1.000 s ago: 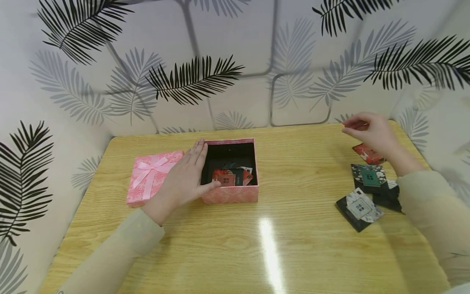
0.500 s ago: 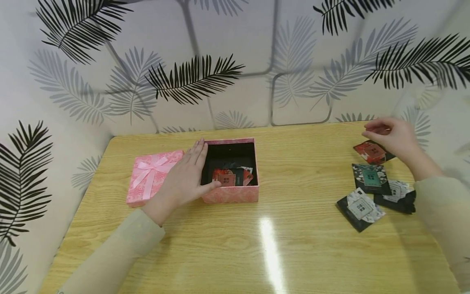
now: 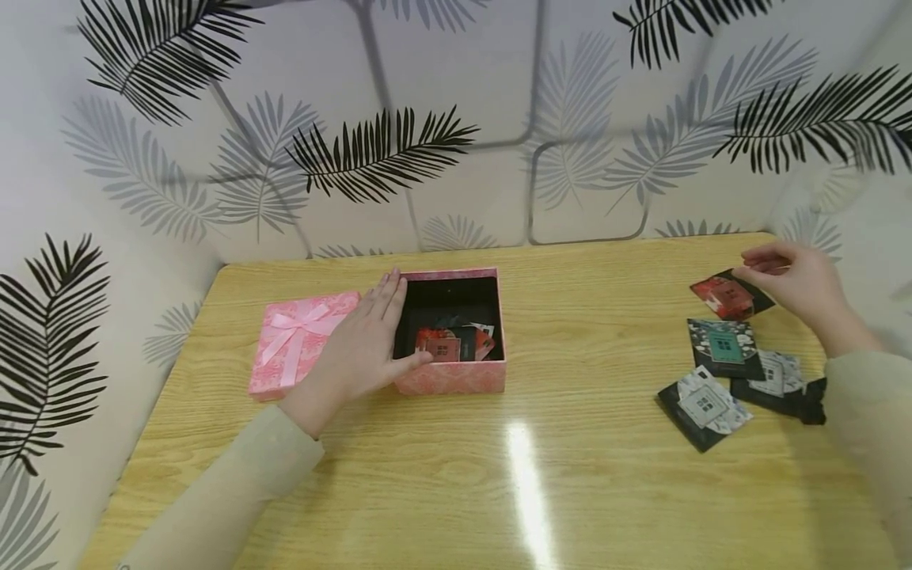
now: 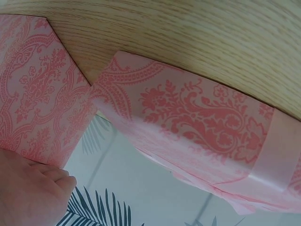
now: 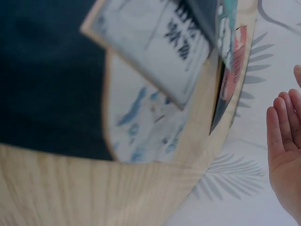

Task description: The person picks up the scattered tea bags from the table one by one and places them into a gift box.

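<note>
My left hand (image 3: 356,348) lies along the left side of a pink patterned box (image 3: 450,378), fingers straight, thumb reaching over its front edge. Inside the dark interior are several small flat packets (image 3: 443,347), red and black. In the left wrist view the fingers touch the box's patterned wall (image 4: 42,94). My right hand (image 3: 808,289) hovers at the right corner of a red and black packet (image 3: 728,295), its fingers loosely bent with nothing seen between them. The right wrist view shows those fingers (image 5: 282,127) apart from the packets.
The pink lid (image 3: 295,340) with a ribbon bow lies left of the box. Below the red packet are a green-labelled packet (image 3: 725,348), a grey-white one (image 3: 704,408) and a black-and-white one (image 3: 777,380), partly overlapped. A patterned wall (image 3: 484,190) borders the table's back.
My right hand has moved to the right and slightly down, uncovering the red packet and the black-and-white packet. The left hand has stayed on the box.
</note>
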{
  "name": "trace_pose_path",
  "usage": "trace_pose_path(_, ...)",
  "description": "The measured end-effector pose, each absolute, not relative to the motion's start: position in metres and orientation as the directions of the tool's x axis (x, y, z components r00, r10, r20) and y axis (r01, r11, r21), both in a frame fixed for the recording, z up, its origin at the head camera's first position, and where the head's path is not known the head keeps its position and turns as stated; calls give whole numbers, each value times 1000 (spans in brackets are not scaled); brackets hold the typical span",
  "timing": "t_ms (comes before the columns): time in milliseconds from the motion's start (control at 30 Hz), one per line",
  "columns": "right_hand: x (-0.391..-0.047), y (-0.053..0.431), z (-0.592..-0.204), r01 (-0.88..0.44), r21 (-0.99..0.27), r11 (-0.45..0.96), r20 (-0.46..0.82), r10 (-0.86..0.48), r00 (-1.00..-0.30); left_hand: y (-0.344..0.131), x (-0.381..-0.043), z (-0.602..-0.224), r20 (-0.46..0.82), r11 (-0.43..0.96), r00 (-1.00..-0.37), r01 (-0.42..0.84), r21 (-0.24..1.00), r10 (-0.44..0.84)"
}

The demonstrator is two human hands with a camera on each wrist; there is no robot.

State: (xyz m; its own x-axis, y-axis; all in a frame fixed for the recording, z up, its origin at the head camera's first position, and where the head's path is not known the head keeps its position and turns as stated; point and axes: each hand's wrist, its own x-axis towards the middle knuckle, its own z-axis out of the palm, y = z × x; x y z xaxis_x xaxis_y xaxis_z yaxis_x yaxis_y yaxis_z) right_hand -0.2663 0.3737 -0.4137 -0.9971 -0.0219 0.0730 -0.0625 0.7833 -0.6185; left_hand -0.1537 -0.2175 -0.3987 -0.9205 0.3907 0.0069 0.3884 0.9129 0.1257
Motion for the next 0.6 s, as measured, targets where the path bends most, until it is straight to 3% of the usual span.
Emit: trace_pose_path(600,-270,396,-441,88,-545,834,-30,86,-996,-220,-154,-400,11,910,-918,396,127,397)
